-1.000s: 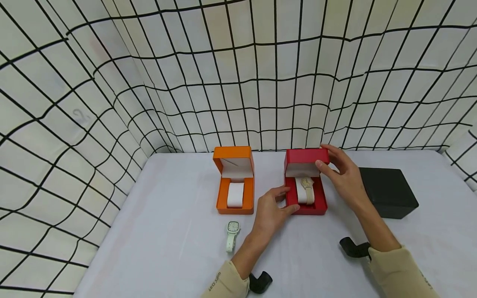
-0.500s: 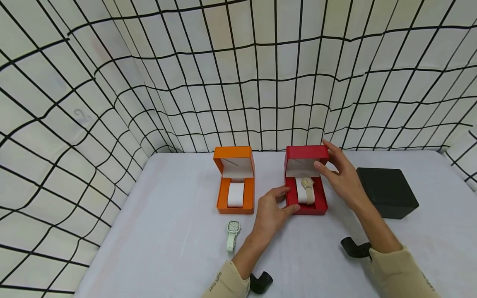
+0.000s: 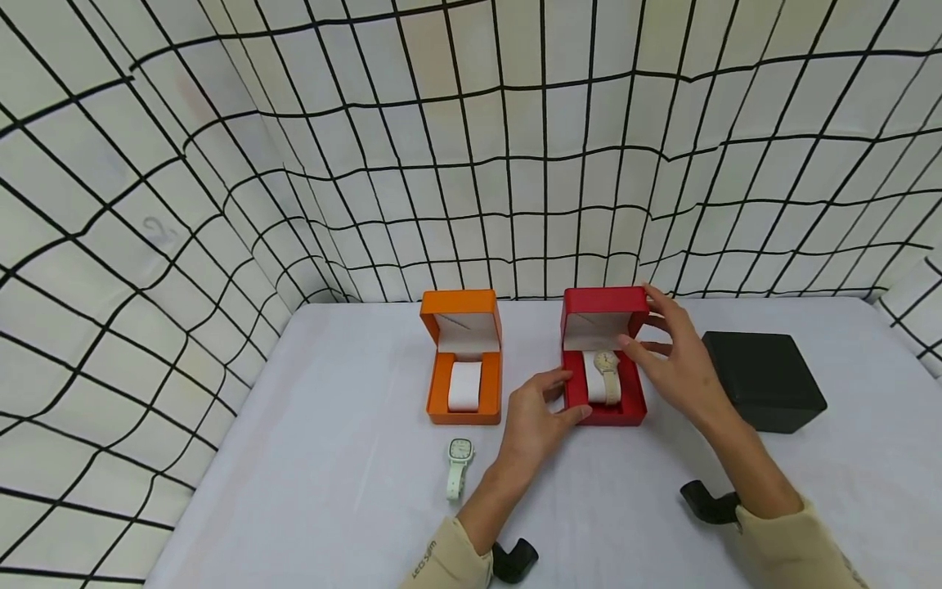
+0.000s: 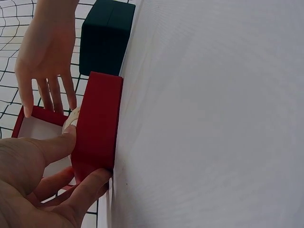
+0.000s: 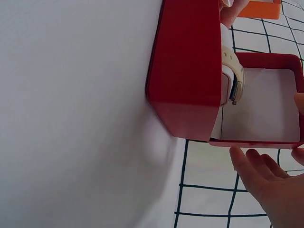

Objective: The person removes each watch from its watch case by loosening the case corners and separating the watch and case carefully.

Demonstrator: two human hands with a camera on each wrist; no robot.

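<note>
A red watch box [image 3: 605,413] stands with its lid raised. Around its white cushion sits a gold-faced watch [image 3: 607,376] with a beige strap. My left hand [image 3: 533,421] grips the box's base at the front left corner, thumb on the front edge and fingers along the side. At the lid's right edge is my right hand [image 3: 684,360]. It holds that edge lightly, thumb in front and index finger at the back; its other fingers [image 5: 251,173] extend beside the lid. A pale green watch [image 3: 459,466] lies face up on the table, left of my left forearm.
Left of the red box stands an orange watch box [image 3: 441,401], lid up, with a bare white cushion [image 3: 464,386]. To the right sits a closed dark box [image 3: 765,380], close to my right forearm. A black wire grid [image 3: 545,155] rises behind the white-covered table [image 3: 331,458].
The red box's lid has tilted further back over the past second. My right hand has shifted slightly lower along its edge. My left hand and the box's base stay put.
</note>
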